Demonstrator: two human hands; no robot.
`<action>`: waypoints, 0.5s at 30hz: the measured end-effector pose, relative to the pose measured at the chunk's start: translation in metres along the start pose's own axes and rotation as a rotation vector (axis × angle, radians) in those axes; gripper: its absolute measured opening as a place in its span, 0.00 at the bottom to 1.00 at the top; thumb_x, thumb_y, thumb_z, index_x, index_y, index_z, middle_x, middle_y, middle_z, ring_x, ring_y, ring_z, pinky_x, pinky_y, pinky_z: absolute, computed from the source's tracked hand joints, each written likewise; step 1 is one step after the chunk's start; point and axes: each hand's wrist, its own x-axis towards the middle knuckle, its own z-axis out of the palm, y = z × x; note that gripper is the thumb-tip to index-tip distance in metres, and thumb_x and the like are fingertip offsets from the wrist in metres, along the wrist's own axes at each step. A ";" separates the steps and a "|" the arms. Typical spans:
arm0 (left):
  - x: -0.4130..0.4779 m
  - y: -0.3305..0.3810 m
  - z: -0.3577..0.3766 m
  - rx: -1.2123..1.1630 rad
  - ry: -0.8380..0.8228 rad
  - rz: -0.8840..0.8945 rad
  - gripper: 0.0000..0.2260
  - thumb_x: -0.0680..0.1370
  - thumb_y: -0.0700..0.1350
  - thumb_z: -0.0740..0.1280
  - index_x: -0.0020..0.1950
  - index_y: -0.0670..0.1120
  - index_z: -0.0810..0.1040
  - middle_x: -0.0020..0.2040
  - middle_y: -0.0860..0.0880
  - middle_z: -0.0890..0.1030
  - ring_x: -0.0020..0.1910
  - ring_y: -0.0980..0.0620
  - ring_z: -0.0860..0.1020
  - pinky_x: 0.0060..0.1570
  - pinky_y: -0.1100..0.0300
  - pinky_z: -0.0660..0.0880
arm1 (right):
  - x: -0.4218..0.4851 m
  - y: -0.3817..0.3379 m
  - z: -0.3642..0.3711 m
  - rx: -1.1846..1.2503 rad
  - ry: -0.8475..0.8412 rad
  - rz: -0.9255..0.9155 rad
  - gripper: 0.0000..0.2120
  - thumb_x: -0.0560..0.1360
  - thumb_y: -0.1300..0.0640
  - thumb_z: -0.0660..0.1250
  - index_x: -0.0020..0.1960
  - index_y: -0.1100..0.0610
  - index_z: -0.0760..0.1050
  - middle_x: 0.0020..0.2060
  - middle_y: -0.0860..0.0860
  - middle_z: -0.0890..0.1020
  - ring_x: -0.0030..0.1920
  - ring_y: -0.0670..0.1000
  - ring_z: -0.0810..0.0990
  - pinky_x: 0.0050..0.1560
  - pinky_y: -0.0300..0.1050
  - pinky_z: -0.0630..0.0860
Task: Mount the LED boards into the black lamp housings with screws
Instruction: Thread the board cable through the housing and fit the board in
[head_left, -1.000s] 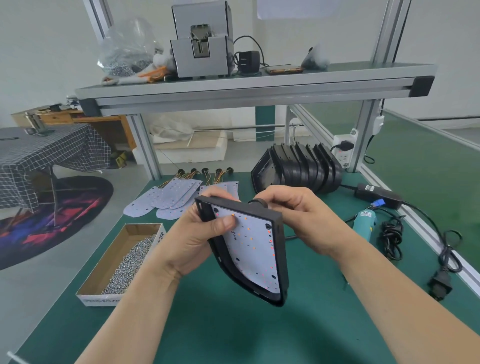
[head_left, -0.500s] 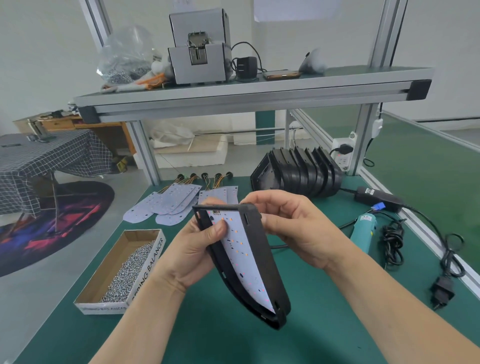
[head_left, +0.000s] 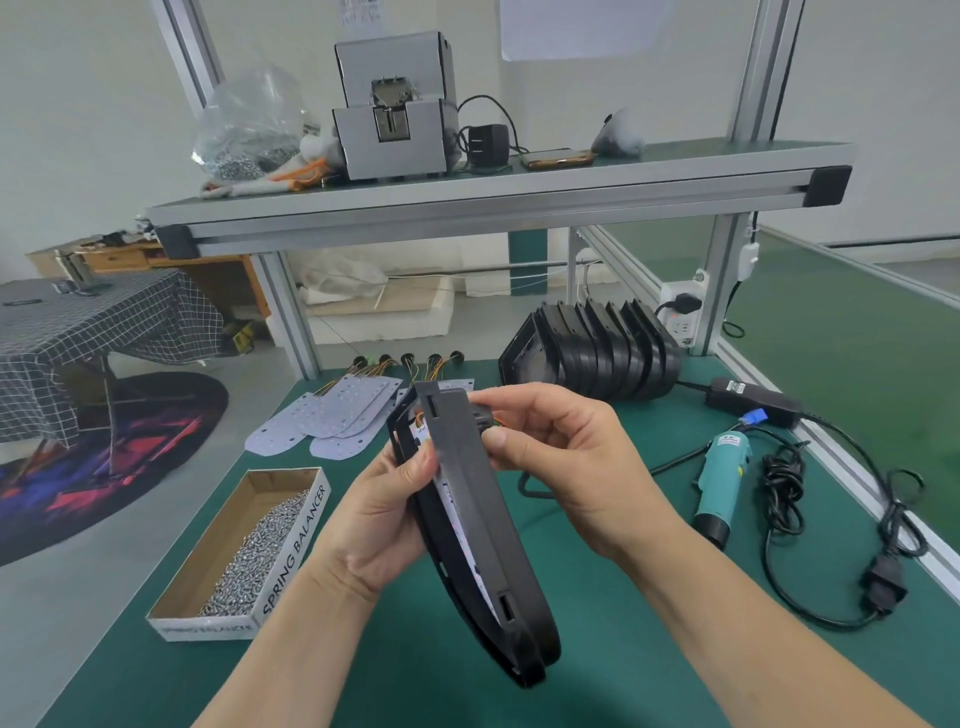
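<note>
At the bench centre, above the green mat, we hold one black lamp housing in the air. It is turned edge-on to us and tilted, with its lower end nearest us. One LED board sits inside it, showing only as a pale sliver, with orange wires at the top corner.

Grip: our left hand wraps the housing's left rim, fingers curled behind it and thumb pressed flat on the board's face. Our right hand pinches the housing's upper end between thumb and fingertips.

Edges and room:
- The screw box lies left of the hands, close to the mat's left edge.
- The teal electric screwdriver, the coiled cord and the plug lie to the right, near the aluminium rail.
- Bare mat shows under the hands, between the box and the screwdriver.
- The shelf beam crosses overhead, well above the hands.

Counts:
- One housing in hand.
- One stack of spare housings stands on edge at the back. We count about eight, but the overlap prevents certainty.
- The loose LED boards are fanned at back left. Five black cable ends are visible; we cannot tell the number of boards.
- One box of screws.
- One screwdriver.
- One power adapter.
</note>
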 end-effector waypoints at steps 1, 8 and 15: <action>0.000 0.001 0.000 -0.006 0.006 -0.001 0.19 0.63 0.45 0.84 0.52 0.42 0.87 0.47 0.42 0.87 0.46 0.47 0.86 0.43 0.53 0.82 | -0.001 0.001 0.002 0.009 0.017 0.000 0.14 0.76 0.75 0.66 0.55 0.61 0.81 0.44 0.51 0.87 0.44 0.45 0.85 0.45 0.37 0.80; -0.006 -0.001 0.009 -0.170 0.027 -0.042 0.22 0.60 0.39 0.84 0.52 0.38 0.85 0.44 0.41 0.85 0.40 0.48 0.84 0.38 0.57 0.81 | -0.006 0.000 0.010 0.001 0.047 0.006 0.13 0.76 0.73 0.68 0.53 0.59 0.82 0.41 0.49 0.87 0.39 0.44 0.84 0.39 0.29 0.76; -0.011 -0.007 0.021 -0.326 0.025 -0.163 0.19 0.56 0.35 0.86 0.41 0.39 0.83 0.37 0.44 0.80 0.33 0.50 0.79 0.30 0.60 0.80 | -0.006 0.006 0.014 -0.028 0.074 -0.051 0.09 0.73 0.64 0.70 0.50 0.55 0.85 0.43 0.56 0.86 0.41 0.52 0.82 0.48 0.46 0.82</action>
